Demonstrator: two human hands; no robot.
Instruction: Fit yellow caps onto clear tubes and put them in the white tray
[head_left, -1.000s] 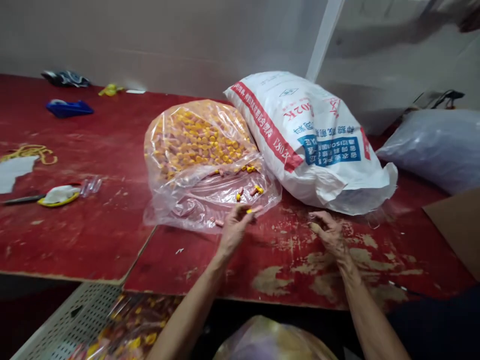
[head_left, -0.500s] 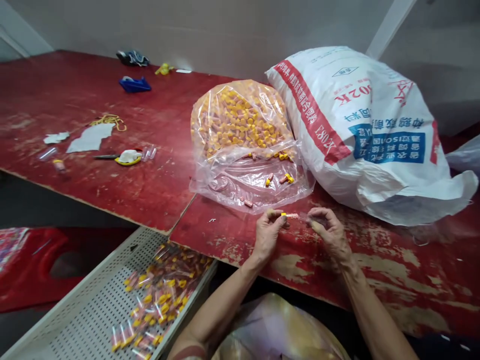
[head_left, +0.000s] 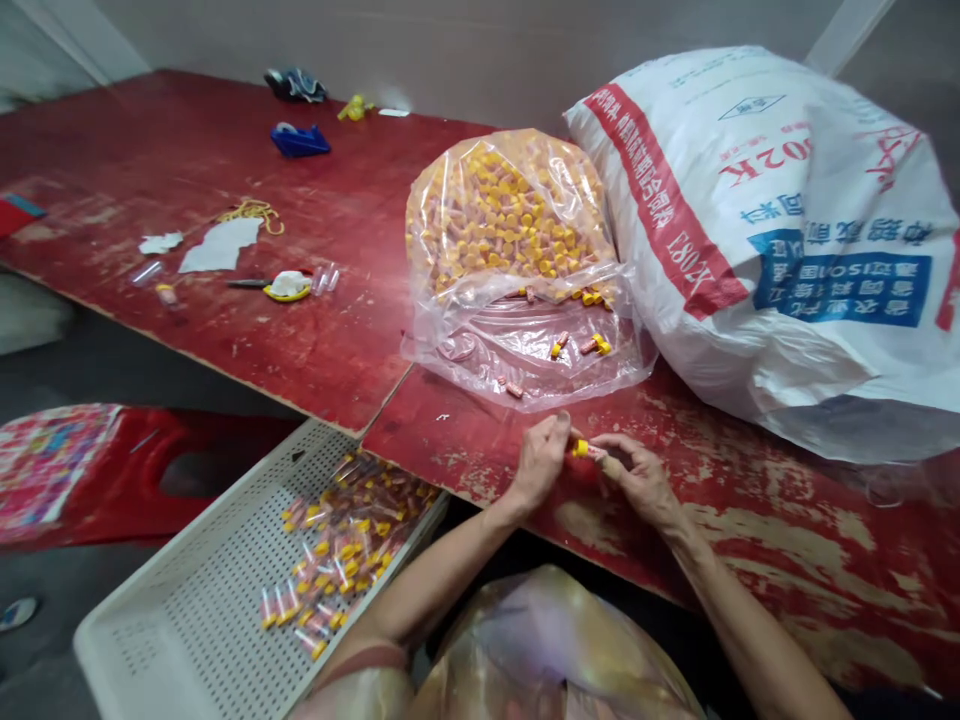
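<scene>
You hold a capped piece (head_left: 588,450) whose yellow cap looks like smooth plastic. In front of you, the clear bag (head_left: 480,365) is thin, glossy film, creased and bright with reflections. The white sack (head_left: 780,240) looks like woven plastic, wrinkled, with a faint sheen. Your tabletop (head_left: 352,190) looks like wooden board under red paint, scuffed through to rough, pale patches. You see matt plastic on the perforated crate (head_left: 202,590), smooth plastic on the tape dispenser (head_left: 301,142) and red stool (head_left: 135,475), matt paper in the torn sheet (head_left: 221,246), and a shiny, satiny-looking garment (head_left: 562,645) below you.
</scene>
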